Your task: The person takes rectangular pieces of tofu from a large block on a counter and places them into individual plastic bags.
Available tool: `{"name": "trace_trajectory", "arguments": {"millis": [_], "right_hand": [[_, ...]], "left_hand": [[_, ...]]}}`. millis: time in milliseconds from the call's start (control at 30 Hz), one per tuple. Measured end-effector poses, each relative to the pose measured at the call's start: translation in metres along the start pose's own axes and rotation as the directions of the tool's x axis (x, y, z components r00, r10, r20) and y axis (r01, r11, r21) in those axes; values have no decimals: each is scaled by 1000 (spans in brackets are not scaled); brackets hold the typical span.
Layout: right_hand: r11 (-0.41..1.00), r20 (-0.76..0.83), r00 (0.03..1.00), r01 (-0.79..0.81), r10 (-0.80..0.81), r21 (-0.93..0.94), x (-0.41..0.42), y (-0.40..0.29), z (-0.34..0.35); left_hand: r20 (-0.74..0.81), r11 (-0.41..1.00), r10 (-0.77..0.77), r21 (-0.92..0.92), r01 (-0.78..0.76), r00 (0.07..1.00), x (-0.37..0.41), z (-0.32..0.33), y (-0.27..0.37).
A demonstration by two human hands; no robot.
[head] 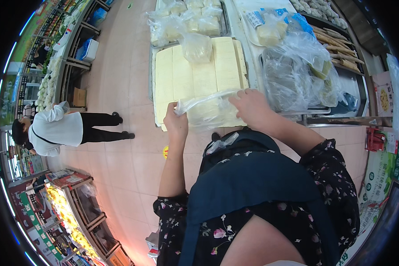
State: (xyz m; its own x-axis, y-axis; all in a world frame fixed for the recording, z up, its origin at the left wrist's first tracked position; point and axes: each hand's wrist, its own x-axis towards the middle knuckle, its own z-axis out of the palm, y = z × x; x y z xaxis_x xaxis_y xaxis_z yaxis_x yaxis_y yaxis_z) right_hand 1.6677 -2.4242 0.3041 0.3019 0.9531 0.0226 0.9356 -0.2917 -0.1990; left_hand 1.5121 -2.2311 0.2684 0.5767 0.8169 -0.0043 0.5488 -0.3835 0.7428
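Observation:
A clear plastic bag (207,111) is stretched between my two hands over the near edge of a slab of pale yellow tofu (199,73) scored into blocks. My left hand (177,121) pinches the bag's left end between thumb and fingers. At its right end my right hand (251,108) has its fingers on the plastic; part of them is hidden by the film. Pale shapes show through the bag, but whether they lie inside or under it I cannot tell. One bagged block (196,48) rests on the slab's far part, with several more bagged blocks (193,21) behind it.
Right of the slab, plastic bags cover a tray (276,79), near a bagged pale block (271,31) and long brown roots (335,46). A metal rail (345,121) runs along the counter's near edge. A person in white (56,129) stands in the aisle at left, beside produce shelves (69,56).

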Motion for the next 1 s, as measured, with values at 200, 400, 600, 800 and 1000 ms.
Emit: {"name": "trace_trajectory", "arguments": {"millis": [200, 400, 600, 800, 1000], "right_hand": [[922, -178, 949, 298, -259, 247, 11, -34, 4], [985, -142, 985, 115, -96, 132, 19, -7, 46], [976, -70, 990, 134, -123, 174, 38, -13, 32], [997, 107, 993, 52, -57, 50, 46, 3, 42], [997, 180, 982, -61, 53, 38, 48, -20, 20]], "left_hand": [[282, 831, -38, -523, 187, 959, -19, 19, 1], [-113, 832, 79, -540, -128, 990, 0, 64, -63], [-132, 923, 44, -374, -91, 990, 5, -5, -40], [-161, 998, 52, 54, -43, 986, -9, -17, -44], [-435, 660, 726, 224, -717, 532, -35, -76, 53]]}}
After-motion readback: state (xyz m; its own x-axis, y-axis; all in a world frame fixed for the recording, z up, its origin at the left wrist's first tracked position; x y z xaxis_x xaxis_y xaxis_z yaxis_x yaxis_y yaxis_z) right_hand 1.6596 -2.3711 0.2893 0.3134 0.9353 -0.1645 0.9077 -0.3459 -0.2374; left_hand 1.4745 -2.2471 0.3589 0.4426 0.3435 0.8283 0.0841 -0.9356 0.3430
